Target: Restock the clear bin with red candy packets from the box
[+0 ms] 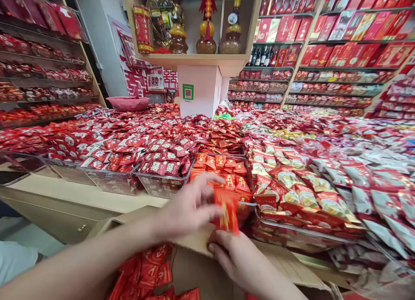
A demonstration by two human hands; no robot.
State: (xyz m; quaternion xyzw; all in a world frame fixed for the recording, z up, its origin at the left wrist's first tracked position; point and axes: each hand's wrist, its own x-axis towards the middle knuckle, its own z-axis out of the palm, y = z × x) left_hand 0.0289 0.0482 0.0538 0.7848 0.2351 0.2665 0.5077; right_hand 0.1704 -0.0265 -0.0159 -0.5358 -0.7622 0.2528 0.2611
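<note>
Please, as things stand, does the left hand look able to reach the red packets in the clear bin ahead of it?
Probably yes. The left hand is just in front of the clear bin, whose red packets lie uncovered. A packet at the right hand hides only some of them.

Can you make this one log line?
right hand: pinching red packet | left hand: beside it, contact unclear | below: cardboard box, similar packets inside

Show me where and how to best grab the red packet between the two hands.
Probably pinch the red packet by its upper end, from above: it stands roughly upright, with the right hand at its lower end and the left hand at its left edge, so the top looks freest.
</note>
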